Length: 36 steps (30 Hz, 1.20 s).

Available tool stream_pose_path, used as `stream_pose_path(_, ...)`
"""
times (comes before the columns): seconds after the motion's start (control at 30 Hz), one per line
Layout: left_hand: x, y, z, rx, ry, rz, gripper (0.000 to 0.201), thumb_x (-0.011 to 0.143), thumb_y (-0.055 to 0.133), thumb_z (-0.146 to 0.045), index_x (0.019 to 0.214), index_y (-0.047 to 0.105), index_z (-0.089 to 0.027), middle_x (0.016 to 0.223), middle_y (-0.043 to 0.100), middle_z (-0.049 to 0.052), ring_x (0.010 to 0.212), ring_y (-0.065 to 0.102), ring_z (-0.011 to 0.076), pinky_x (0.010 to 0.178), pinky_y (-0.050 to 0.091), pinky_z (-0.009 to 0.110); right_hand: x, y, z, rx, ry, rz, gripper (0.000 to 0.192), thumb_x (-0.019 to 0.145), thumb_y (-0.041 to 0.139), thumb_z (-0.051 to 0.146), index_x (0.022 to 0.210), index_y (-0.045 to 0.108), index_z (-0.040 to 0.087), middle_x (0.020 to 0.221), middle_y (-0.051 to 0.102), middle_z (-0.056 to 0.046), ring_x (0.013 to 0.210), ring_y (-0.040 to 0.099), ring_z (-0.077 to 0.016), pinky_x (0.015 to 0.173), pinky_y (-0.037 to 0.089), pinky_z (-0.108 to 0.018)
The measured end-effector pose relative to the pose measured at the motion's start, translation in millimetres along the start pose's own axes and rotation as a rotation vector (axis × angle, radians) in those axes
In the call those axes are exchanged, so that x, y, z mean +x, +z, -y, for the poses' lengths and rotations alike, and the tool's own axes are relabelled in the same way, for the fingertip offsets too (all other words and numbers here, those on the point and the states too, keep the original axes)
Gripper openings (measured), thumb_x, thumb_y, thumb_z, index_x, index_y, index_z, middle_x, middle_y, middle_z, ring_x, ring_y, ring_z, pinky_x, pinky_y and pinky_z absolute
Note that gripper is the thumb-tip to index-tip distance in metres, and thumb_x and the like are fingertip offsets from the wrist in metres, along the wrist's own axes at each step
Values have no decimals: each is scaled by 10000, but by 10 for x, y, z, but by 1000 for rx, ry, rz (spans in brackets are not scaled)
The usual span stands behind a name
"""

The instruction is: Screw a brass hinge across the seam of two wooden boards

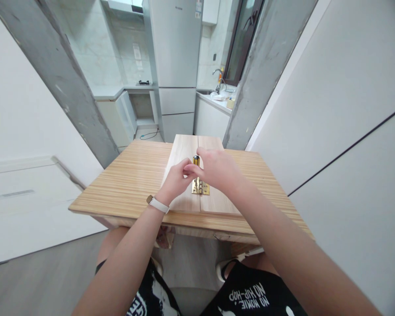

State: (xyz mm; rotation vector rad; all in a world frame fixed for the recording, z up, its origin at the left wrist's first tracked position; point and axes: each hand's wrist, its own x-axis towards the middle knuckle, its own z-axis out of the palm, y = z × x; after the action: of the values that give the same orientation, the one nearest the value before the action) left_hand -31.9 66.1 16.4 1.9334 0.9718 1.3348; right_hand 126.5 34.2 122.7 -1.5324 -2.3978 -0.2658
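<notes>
1. Working at the brass hinge [200, 188], from where I stand: it lies across the seam between left board [181, 151] and right board [219, 204], both flat on the table [134, 175].
2. Right hand [215, 164]: fingers curled round the screwdriver [196, 159], handle roughly upright just beyond the hinge.
3. Left hand [177, 175]: thumb and fingers narrowed together, just beyond and left of the hinge. Can't tell if they pinch shaft, screw or nothing.
4. Step looks like driving a screw at the hinge's left leaf [195, 188]; tip is hidden.
5. Doing it well: shaft square to the leaf, steady downward push, slow turns. Pin should line up with the seam. Don't overtighten; pale wood could strip.
6. Containers: apparent drawer [221, 238] on the near side, below hinge level, shut, contents unseen. Far beyond the hinge: fridge [177, 44] shut; left of it a cabinet [143, 105] with an open front, inside unclear; right of it the sink [204, 92], inside not visible.
</notes>
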Motion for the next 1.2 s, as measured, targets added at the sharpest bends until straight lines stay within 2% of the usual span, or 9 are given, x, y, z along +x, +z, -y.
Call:
stream_pose_path(0.07,8,26,3,-3,2,-13,215,859,663,-192,769,468,-202,726,516,-38,688,546,107,626,459,212,3,22,39,-55,17,0,413,1049,525,540,1016,683,160,884,754,-143,823,694,-278,687,409,-355)
stream_pose_path(0.17,15,65,30,0,-19,-20,186,842,696,-197,789,517,-194,764,573,-20,718,608,122,646,491,230,4,81,57,-71,-26,-27,308,1074,511,383,955,688,162,922,746,-141,844,689,-260,689,399,-351)
stream_pose_path(0.3,12,52,58,8,-39,-12,185,828,753,-213,966,634,-187,908,690,21,815,685,160,738,557,281,8,130,10,-15,-117,-16,235,1065,507,256,954,698,174,933,715,-100,816,658,-221,676,378,-334)
stream_pose_path(0.47,18,-29,60,-85,-33,109,278,888,734,-243,1152,662,-194,1144,740,84,983,742,209,866,600,338,38,108,-76,38,-184,53,153,989,556,119,961,700,167,934,681,-77,804,622,-185,699,379,-307)
stream_pose_path(0.6,37,-31,102,-127,-30,164,169,930,670,-226,1092,675,-177,1096,764,107,1070,740,258,914,609,379,71,109,-112,118,-247,90,209,914,546,17,959,693,159,988,690,-81,893,623,-184,769,403,-295)
stream_pose_path(0.77,33,-5,112,-123,-29,119,150,899,696,-240,1032,677,-173,1000,760,75,965,739,234,881,603,359,55,100,-111,201,-283,84,222,905,539,9,960,665,182,996,699,-65,961,628,-199,817,425,-299)
stream_pose_path(0.9,24,8,41,-7,6,52,33,890,659,-213,880,657,-182,830,692,6,800,659,159,754,540,274,9,47,-58,162,-127,11,161,988,633,251,1135,641,186,1110,708,-107,937,658,-228,763,433,-323)
stream_pose_path(1.0,28,38,32,71,32,-13,70,849,672,-176,795,629,-185,787,673,-9,761,618,142,731,499,263,-3,45,-2,42,-18,-38,249,1027,599,407,1062,649,166,1002,719,-128,876,671,-261,715,418,-350)
stream_pose_path(1.2,49,81,98,44,-33,-51,137,795,717,-154,921,676,-189,852,728,16,776,677,163,686,507,269,6,102,50,-55,-69,-17,202,1070,471,220,1030,664,174,984,702,-118,826,667,-235,674,397,-342)
